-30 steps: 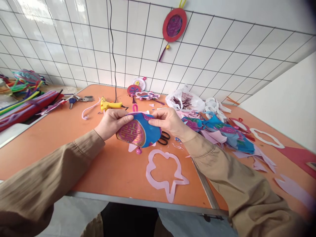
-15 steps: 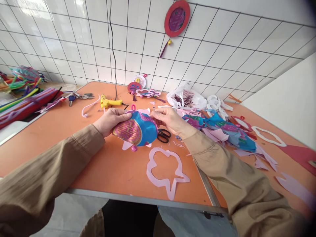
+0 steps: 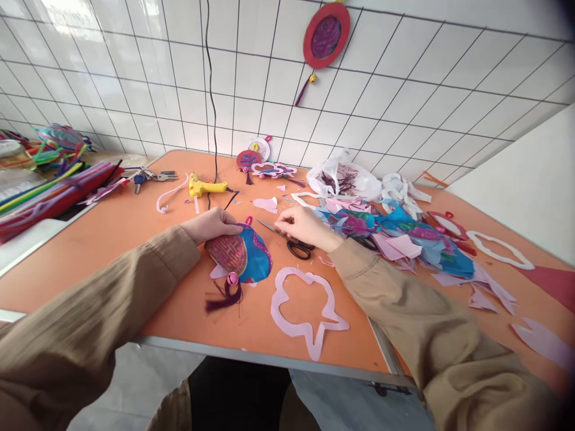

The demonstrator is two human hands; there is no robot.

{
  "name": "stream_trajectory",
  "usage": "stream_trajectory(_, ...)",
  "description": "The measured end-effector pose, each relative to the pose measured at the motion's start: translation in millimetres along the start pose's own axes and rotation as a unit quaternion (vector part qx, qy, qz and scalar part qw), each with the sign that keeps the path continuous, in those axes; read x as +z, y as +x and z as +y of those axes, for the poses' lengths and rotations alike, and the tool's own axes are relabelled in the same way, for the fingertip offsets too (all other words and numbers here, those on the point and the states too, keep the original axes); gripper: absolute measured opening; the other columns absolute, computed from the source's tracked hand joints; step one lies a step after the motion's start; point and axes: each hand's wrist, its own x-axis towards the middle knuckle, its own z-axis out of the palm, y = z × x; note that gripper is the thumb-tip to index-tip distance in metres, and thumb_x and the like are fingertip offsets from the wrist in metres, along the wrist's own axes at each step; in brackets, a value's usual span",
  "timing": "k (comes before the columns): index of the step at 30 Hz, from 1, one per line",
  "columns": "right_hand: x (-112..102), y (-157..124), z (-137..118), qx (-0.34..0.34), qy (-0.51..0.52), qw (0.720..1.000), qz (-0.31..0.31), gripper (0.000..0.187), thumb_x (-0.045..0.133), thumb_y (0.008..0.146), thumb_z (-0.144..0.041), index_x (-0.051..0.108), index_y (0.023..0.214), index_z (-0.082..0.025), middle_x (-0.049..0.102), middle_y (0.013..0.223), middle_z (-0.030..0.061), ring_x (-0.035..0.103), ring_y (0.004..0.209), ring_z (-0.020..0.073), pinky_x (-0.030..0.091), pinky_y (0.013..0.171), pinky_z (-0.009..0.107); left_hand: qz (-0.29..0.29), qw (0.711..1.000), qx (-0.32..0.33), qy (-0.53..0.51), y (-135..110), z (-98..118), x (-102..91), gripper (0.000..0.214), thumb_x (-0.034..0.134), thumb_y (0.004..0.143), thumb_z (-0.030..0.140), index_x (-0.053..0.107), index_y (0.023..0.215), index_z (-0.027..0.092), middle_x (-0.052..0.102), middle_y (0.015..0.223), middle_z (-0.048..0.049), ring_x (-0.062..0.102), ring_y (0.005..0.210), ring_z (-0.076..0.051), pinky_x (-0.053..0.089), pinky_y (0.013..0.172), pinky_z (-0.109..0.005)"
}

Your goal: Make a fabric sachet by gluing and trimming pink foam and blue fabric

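Observation:
My left hand pinches the upper left edge of a cloth ornament, blue on one side and pink-gold patterned on the other. A pink loop tops the ornament. At its lower edge are a pink bell and a dark purple tassel. Over the scissors my right hand has its fingers curled together; what they hold, if anything, is hidden. The scissors' black handles show below the fingers, and the blades point left. Closer to me lies a pink paper outline with a cut-out middle.
A yellow glue gun stands at the back left, its cord running up the wall. Pipe cleaners and keys lie left. Finished ornaments, a plastic bag and fabric scraps occupy the back and right.
My left hand has lowered the ornament toward the table, and its tassel now shows. My right hand has come away from the ornament and is over the scissors.

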Motion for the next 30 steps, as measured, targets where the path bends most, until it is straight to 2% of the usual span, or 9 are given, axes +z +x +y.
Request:
stream_trajectory(4,2,1,3,-0.011,-0.047,0.999,-0.022,0.016,0.061,0.076,-0.027,0.06,0.064,-0.018,0.061,0.062,0.0003,0.053,0.058,0.0141,0.036,0.057,0.027,0.001,1.0,-0.002,-0.003,2,-2,-1.5,0.026,0.079,0.06,0.034,0.064,0.048,0.016,0.061,0.046,0.0001,0.048,0.038,-0.01,0.037,0.038,-0.021)
stream_trajectory(12,3,2,7,-0.016,-0.096,0.994,-0.053,0.01,0.056,0.08,-0.024,0.056,0.073,-0.018,0.056,0.065,-0.0012,0.05,0.06,0.0127,0.032,0.058,0.026,-0.01,0.999,-0.023,-0.033,3,-2,-1.6,0.025,0.081,0.059,0.033,0.066,0.05,0.014,0.064,0.049,-0.0005,0.051,0.041,-0.009,0.04,0.041,-0.02)
stream_trajectory(23,8,5,13,-0.007,-0.108,0.993,-0.05,0.006,0.054,0.081,-0.021,0.055,0.075,-0.018,0.053,0.062,-0.0024,0.049,0.059,0.0124,0.032,0.057,0.024,0.008,0.993,-0.055,-0.109,0,4,-7.6,0.03,0.086,0.053,0.036,0.071,0.06,0.01,0.068,0.054,-0.0022,0.055,0.046,-0.01,0.044,0.047,-0.021)
stream_trajectory(30,8,3,13,-0.002,-0.106,0.993,-0.056,0.004,0.055,0.081,-0.018,0.055,0.077,-0.019,0.057,0.065,-0.0011,0.054,0.063,0.014,0.033,0.058,0.024,0.024,0.987,-0.064,-0.148,2,1,-7.5,0.034,0.087,0.052,0.038,0.069,0.058,0.01,0.066,0.052,-0.0009,0.053,0.044,-0.008,0.042,0.044,-0.019)
